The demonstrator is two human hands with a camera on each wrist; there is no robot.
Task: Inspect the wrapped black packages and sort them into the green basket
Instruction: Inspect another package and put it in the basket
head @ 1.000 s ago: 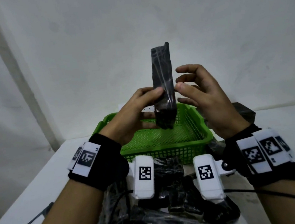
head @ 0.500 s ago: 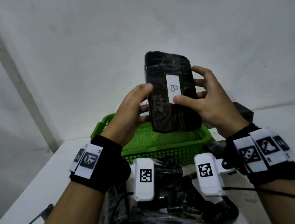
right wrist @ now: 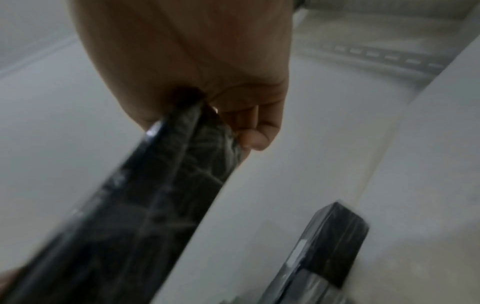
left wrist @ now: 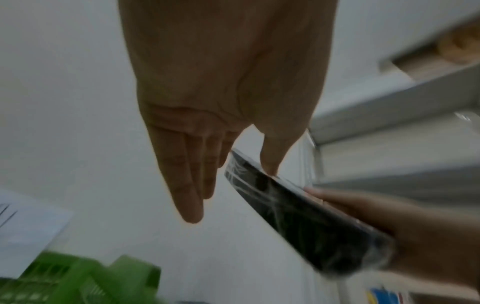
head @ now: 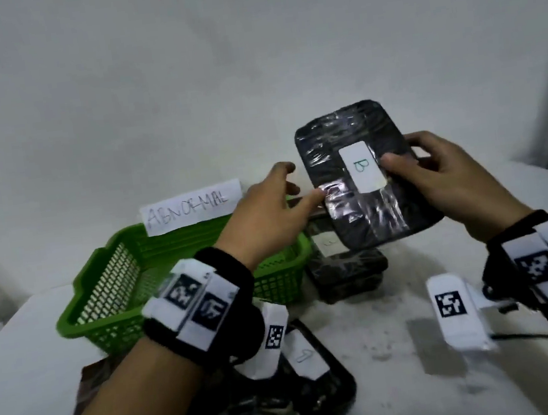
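R hand (head: pixel 448 179) grips flat rounded-rectangle black package in glossy crinkled film (head: pixel 365 178), white "B" label (head: pixel 361 167) up, held in air right of green mesh plastic basket (head: pixel 111 296). L hand (head: pixel 266 215) fingers straight, thumb touching pkg's left edge. More wrapped black packages (head: pixel 345 267) on white table (head: pixel 402 336) just beside basket; paper sign "ABNORMAL" (head: pixel 191 207) behind it.

A white label (head: pixel 361 167) on the held black package (head: pixel 362 176) reads "B"; at nine o'clock from it, a paper sign (head: pixel 191 207) behind the green basket (head: pixel 103 290) reads "ABNORMAL"
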